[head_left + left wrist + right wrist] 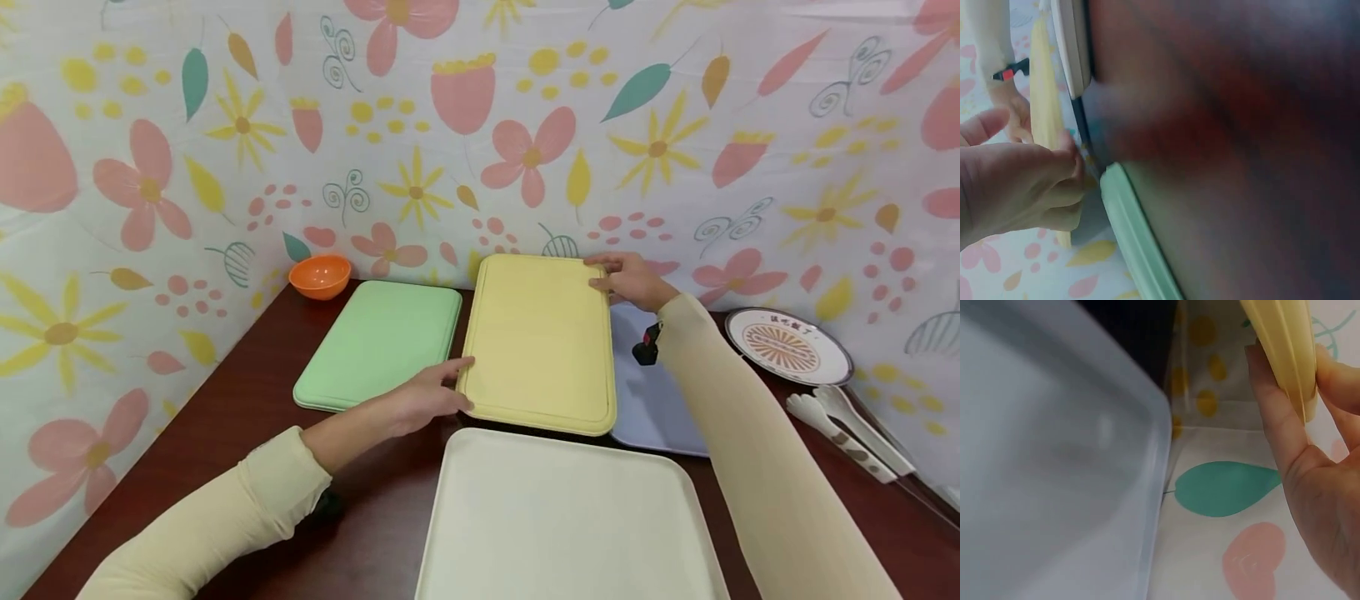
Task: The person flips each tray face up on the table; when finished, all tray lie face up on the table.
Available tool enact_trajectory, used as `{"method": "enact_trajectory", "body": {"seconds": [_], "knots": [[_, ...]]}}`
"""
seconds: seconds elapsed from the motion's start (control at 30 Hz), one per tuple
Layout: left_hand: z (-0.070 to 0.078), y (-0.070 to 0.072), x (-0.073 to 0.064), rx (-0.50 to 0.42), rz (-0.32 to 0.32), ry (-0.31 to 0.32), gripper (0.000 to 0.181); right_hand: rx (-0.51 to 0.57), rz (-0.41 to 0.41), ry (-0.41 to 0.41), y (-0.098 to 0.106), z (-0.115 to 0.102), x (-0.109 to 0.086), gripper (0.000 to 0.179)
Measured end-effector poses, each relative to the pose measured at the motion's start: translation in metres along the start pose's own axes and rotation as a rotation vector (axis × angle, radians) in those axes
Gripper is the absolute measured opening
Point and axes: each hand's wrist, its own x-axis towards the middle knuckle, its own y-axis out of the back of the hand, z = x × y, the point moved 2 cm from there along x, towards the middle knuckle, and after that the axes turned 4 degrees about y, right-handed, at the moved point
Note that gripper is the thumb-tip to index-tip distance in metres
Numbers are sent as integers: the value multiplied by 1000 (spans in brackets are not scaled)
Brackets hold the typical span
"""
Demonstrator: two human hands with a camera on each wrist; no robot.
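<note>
A yellow rectangular tray (536,342) is held between my two hands, lifted above the table. My left hand (431,390) grips its lower left edge; in the left wrist view the left hand (1029,187) is seen beside the tray's thin edge (1046,87). At the upper right corner my right hand (633,279) pinches the tray, with thumb and fingers on opposite faces in the right wrist view (1316,444). A blue tray (656,400) lies partly hidden beneath it on the right. To the left is a green tray (382,342), lying on the table.
A large white tray (562,517) lies in front, nearest me. An orange bowl (320,277) stands at the back left corner. On the right are a patterned plate (789,346) and white-handled utensils (851,429). A flowered cloth (480,125) hangs behind the dark table (232,375).
</note>
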Motion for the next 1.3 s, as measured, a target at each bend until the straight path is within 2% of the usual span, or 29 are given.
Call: {"method": "enact_trajectory", "body": {"seconds": [0.1,0.37,0.63,0.9,1.03,1.3], "knots": [[3,6,1,-23,67,-33,70,22,22,6,1,-6,-4,54],[7,7,-4,36,171,-122,58,3,74,48,6,-30,-20,51],[13,5,-6,20,210,-191,57,-23,162,93,19,-50,-41,51],[22,3,-6,-37,229,-231,58,51,264,232,29,-68,-67,50],[24,3,-4,-74,221,-253,58,84,294,275,32,-76,-78,50],[26,1,-3,-68,229,-317,56,179,361,340,35,-79,-102,54]]}}
